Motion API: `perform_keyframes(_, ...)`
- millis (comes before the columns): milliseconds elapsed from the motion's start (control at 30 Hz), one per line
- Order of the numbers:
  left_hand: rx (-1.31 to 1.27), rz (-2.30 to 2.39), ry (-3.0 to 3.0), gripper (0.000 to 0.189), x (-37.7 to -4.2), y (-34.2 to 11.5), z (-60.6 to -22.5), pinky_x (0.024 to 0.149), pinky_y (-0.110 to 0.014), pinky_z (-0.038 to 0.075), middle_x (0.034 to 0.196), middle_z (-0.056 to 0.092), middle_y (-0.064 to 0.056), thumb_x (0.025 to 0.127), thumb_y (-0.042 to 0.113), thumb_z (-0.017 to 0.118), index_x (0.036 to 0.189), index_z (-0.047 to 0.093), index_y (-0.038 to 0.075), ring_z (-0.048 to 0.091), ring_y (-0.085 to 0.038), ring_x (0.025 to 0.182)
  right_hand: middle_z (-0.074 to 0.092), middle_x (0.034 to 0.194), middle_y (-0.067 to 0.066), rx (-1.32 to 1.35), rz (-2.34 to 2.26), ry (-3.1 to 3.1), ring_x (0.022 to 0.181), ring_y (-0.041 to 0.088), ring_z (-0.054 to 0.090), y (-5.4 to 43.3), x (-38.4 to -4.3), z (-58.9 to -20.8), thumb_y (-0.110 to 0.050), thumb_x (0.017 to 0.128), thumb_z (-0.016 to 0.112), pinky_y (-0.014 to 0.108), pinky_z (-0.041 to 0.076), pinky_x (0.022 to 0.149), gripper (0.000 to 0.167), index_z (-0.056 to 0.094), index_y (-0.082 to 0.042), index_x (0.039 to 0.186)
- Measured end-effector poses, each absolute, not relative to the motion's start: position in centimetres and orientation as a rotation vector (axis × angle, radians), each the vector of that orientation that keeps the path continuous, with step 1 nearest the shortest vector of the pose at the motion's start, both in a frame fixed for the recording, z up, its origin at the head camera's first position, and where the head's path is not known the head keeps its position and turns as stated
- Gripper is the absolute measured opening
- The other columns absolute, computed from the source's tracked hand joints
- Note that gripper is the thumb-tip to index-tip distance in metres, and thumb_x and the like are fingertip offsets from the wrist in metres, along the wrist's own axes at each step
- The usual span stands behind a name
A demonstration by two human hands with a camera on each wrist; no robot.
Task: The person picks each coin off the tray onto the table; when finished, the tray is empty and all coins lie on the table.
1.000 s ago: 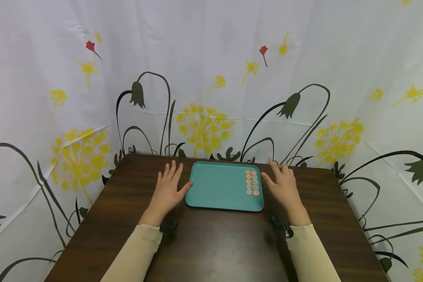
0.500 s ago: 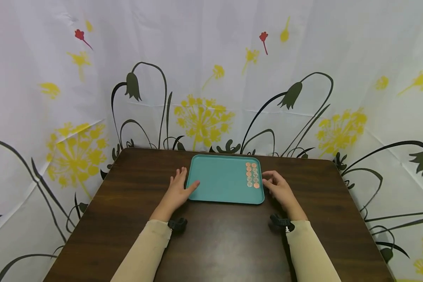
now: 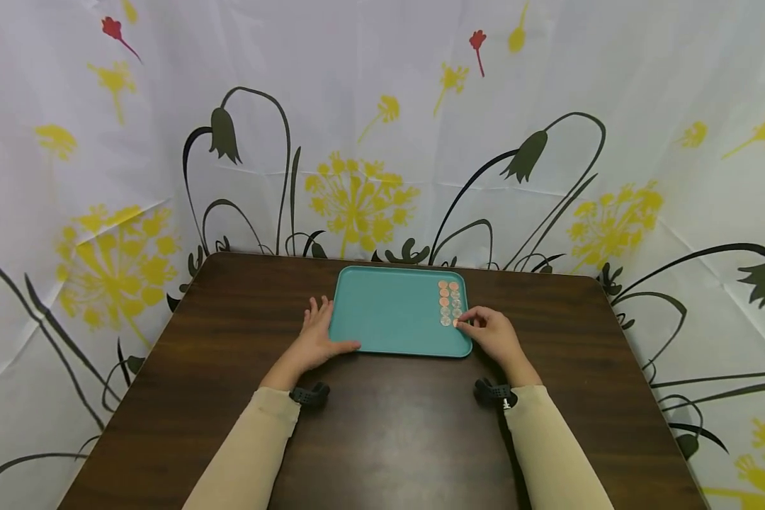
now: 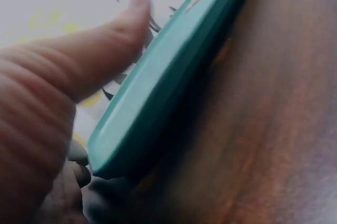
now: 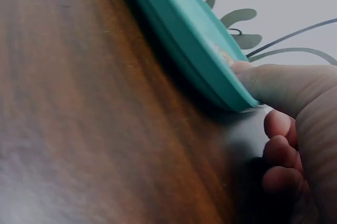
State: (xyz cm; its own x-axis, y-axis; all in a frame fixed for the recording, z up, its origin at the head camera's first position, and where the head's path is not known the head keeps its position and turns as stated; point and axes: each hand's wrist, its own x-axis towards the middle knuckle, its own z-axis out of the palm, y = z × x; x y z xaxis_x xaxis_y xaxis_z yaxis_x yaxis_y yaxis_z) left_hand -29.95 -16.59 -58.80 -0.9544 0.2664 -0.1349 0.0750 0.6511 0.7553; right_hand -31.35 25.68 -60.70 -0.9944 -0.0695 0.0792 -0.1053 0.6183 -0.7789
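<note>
The left hand [image 3: 316,338] rests flat, fingers straight, against the left edge of the teal tray [image 3: 389,315] on the dark wooden table [image 3: 389,432]. The right hand [image 3: 492,334] pinches the nearest of the coins [image 3: 449,302] lined along the tray's right side.

Right wrist view, close and low over the worktop [image 5: 79,129], dark brown wood grain. Teal tray [image 5: 179,29] runs diagonally from top centre to its near corner at right. Right hand [image 5: 300,129] at the right edge: thumb extends over the tray rim at the corner; other fingers [image 5: 279,124] curl beside and below the corner. Coins [image 5: 224,54] faintly visible on tray by the thumb tip, blurred. Flower-print backdrop [image 5: 284,18] behind.
</note>
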Motion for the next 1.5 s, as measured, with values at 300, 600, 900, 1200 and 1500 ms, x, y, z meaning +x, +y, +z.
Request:
perform_keyframes(300,0.337,1.16,2.675,0.14,-30.2,-15.6,-59.7,0.138,-0.063,-0.005,0.183,-0.007,-0.023,0.084,0.052,0.094,0.175,0.001,0.001,-0.016,-0.04,0.17,0.055,0.078,0.001,0.17,1.323,-2.818,0.065,0.02,0.048,26.5,-31.3,-60.3,-0.041,0.095,0.087,0.03,0.039,0.06,0.021,0.082,-0.024,0.105)
perform_keyframes(600,0.269,1.193,2.648,0.143,-30.2,-15.9,-59.4,0.136,-0.067,-0.002,0.184,-0.008,-0.019,0.083,0.052,0.095,0.176,-0.003,0.007,-0.015,-0.043,0.17,0.056,0.082,0.003,0.221,1.242,-2.83,0.068,0.02,0.05,25.8,-31.4,-60.2,-0.039,0.096,0.086,0.03,0.039,0.062,0.02,0.082,-0.023,0.108)
perform_keyframes(900,0.288,1.187,2.658,0.14,-30.2,-15.7,-59.6,0.137,-0.066,-0.003,0.184,-0.005,-0.018,0.084,0.051,0.094,0.176,-0.001,0.008,-0.013,-0.04,0.171,0.056,0.085,0.003,0.188,1.375,-2.749,0.073,0.02,0.053,25.9,-31.2,-60.2,-0.028,0.093,0.09,0.027,0.042,0.064,0.017,0.079,-0.016,0.098)
perform_keyframes(1200,0.313,1.151,2.682,0.14,-30.2,-15.6,-59.7,0.138,-0.063,-0.003,0.184,-0.001,-0.021,0.083,0.052,0.095,0.176,0.002,0.003,-0.007,-0.039,0.172,0.066,0.09,-0.001,0.141,1.755,-2.498,0.073,0.012,0.055,27.1,-30.7,-61.0,-0.02,0.095,0.088,0.019,0.047,0.064,0.02,0.074,-0.006,0.102)
perform_keyframes(1500,0.328,1.14,2.7,0.14,-30.3,-16.3,-59.5,0.138,-0.062,-0.004,0.184,0.0,-0.021,0.083,0.051,0.095,0.176,0.002,0.003,-0.006,-0.038,0.172,0.069,0.089,-0.001,-0.019,2.185,-1.92,0.061,0.008,0.044,27.7,-30.7,-61.0,-0.008,0.101,0.079,0.021,0.037,0.054,0.015,0.071,0.002,0.11)
